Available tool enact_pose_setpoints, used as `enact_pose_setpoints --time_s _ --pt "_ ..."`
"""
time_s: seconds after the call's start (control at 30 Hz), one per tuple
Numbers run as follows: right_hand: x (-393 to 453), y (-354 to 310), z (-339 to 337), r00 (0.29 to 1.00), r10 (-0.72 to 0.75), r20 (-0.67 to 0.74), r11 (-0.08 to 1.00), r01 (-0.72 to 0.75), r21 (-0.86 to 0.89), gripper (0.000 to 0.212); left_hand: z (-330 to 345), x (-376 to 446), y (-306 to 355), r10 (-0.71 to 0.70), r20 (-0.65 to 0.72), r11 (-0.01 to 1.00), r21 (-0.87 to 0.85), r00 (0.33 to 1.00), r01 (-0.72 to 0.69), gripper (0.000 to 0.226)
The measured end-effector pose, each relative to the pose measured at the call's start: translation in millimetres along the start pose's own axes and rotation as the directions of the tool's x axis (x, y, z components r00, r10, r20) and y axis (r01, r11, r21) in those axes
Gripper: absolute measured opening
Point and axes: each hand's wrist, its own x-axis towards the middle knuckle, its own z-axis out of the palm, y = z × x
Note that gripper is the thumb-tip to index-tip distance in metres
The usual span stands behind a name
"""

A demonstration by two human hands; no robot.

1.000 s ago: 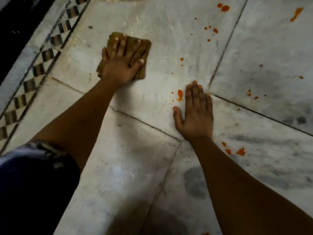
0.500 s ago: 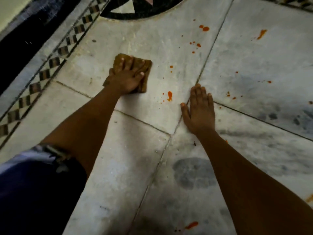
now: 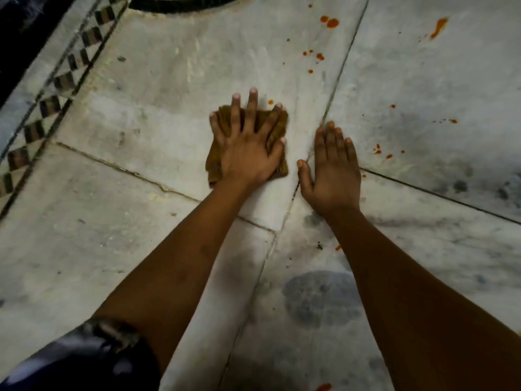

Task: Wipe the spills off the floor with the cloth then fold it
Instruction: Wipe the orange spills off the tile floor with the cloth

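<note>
Seen from above, looking down along two bare forearms reaching onto a pale marble floor (image 3: 146,114) crossed by dark grout lines.

Near the centre, left hand (image 3: 249,153) laid flat with fingers spread wide and straight, pressing down on a folded brown cloth (image 3: 215,165). Cloth mostly hidden beneath the palm, its edges peeking out at 9 o'clock and 3 o'clock of the hand, flat against the floor. Two fingertips reaching past the far edge of the cloth onto bare marble.

Just beside it at 3 o'clock, right hand (image 3: 332,173) resting palm down on the floor, fingers straight and held close together, thumb angled out toward the cloth, holding nothing. Hand lying partly across a grout line where slabs meet.

Orange-red spills (image 3: 332,23) scattered over the marble: a cluster of drops at 1 o'clock from the cloth, one small spot just beyond the left fingertips, a streak (image 3: 437,26) far off at 2 o'clock, small specks at 3 o'clock beyond the right hand, one drop beside the right forearm, another smear (image 3: 324,387) at the bottom edge at 6 o'clock.

At 10 o'clock, a checkered inlay border (image 3: 56,83) running diagonally, black stone beyond it. At 12 o'clock, a curved dark inlay band (image 3: 180,7). At 7 o'clock, a dark sleeve (image 3: 79,362) at the left upper arm.
</note>
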Motion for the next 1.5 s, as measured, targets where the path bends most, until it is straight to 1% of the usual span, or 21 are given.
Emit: enact_pose_setpoints --time_s 0.07,0.17,0.2,0.27,0.33,0.43,0.5,0.53,0.63,0.7,0.77,0.8,0.9,0.97,1.03,1.13,1.2,1.27,1.33,1.43,1.5 --pt "0.2 -0.1 0.8 1.0 -0.003 -0.021 1.0 0.003 -0.001 0.066 2.4 4.9 -0.6 0.065 0.021 0.998 0.01 0.998 -0.065 0.06" --pt "-0.3 0.9 1.6 0.999 0.002 -0.032 1.0 -0.002 -0.001 0.065 6.4 -34.8 -19.5 0.243 0.007 0.97 -0.004 0.97 -0.243 0.058" --pt "0.3 1.6 2.1 0.999 0.002 -0.032 1.0 -0.002 -0.008 0.066 5.7 -47.2 -27.9 0.265 0.023 0.964 -0.001 0.964 -0.265 0.057" --pt "1.3 1.4 2.1 0.999 -0.003 -0.032 1.0 0.003 -0.011 0.066 2.8 -45.6 -43.2 0.223 0.056 0.975 -0.003 0.973 -0.223 0.056" --pt "0.6 2.1 2.9 1.0 0.001 -0.027 1.0 -0.001 -0.002 0.066 -1.4 -17.5 -42.9 0.111 0.066 0.994 -0.004 0.992 -0.111 0.056" --pt "0.5 1.5 2.5 1.0 0.007 -0.03 1.0 -0.007 -0.001 0.065 -4.4 49.9 -21.9 -0.083 0.07 0.996 -0.036 0.994 0.086 0.054" --pt "0.2 -0.7 2.3 0.999 0.006 -0.039 1.0 -0.005 0.014 0.065 -5.8 75.5 -2.2 -0.12 0.094 0.99 -0.062 0.988 0.126 0.054" --pt "-0.3 -1.2 0.9 0.999 0.005 -0.043 1.0 -0.004 0.02 0.065 -7.6 73.9 5.3 -0.084 0.101 0.994 -0.06 0.991 0.091 0.054" --pt "3.7 -1.6 -5.7 0.997 0.037 -0.073 0.999 -0.036 0.026 0.061 -2.6 30.3 -0.5 0.163 0.07 0.986 0.021 0.984 -0.165 0.057" --pt "16.5 -1.5 -12.5 0.989 0.099 -0.11 0.995 -0.096 0.029 0.055 -2.3 2.7 -24.0 0.212 0.07 0.977 0.014 0.975 -0.214 0.061" --pt "34.5 0.0 -18.3 0.982 0.12 -0.147 0.992 -0.122 -0.005 0.051 -4.1 8.3 -40.1 0.137 0.067 0.991 -0.005 0.988 -0.137 0.06" --pt "45.3 2.4 -19.6 0.983 0.139 -0.124 0.989 -0.143 -0.026 0.053 -4.1 21.9 -40.4 0.08 0.054 0.997 -0.004 0.995 -0.08 0.057" --pt "68.3 11.5 -6.5 0.966 0.255 0.037 0.965 -0.252 -0.07 0.062 -7.4 75.5 -23.7 -0.097 0.052 0.993 -0.067 0.994 0.1 0.053" --pt "70.8 13.6 2.9 0.962 0.274 0.023 0.96 -0.271 -0.072 0.065 -5.5 94.0 -9.0 -0.131 0.054 0.988 -0.077 0.99 0.135 0.053" --pt "70.6 12.6 5.5 0.961 0.277 0.008 0.959 -0.276 -0.068 0.067 -1.8 82.6 -3.6 -0.062 0.052 0.997 -0.045 0.997 0.064 0.054" --pt "71.5 12.2 3.4 0.962 0.274 0.02 0.96 -0.272 -0.069 0.068 6.8 15.0 -3.3 0.124 -0.011 0.991 -0.044 0.992 -0.124 0.056" --pt "71.6 12.7 1.9 0.96 0.28 0.029 0.958 -0.277 -0.069 0.067 6.4 -17.0 -7.9 0.166 0.026 0.984 -0.072 0.986 -0.164 0.057" --pt "71.0 12.0 2.4 0.96 0.281 0.017 0.958 -0.28 -0.058 0.066 4.8 -10.2 -12.9 0.116 0.046 0.991 -0.069 0.992 -0.113 0.058" --pt "70.5 11.1 2.7 0.959 0.284 0.011 0.958 -0.283 -0.046 0.065 1.1 23.4 -12.2 0.027 0.031 0.999 -0.031 0.999 -0.026 0.056" --pt "70.4 10.5 2.7 0.957 0.291 -0.003 0.956 -0.291 -0.023 0.065 -2.7 106.8 -7.6 -0.123 0.038 0.992 -0.033 0.992 0.124 0.054" --pt "71.3 10.8 4.3 0.957 0.288 -0.02 0.957 -0.288 -0.02 0.065 -7.6 170.1 0.4 -0.184 0.063 0.98 -0.065 0.981 0.188 0.055"
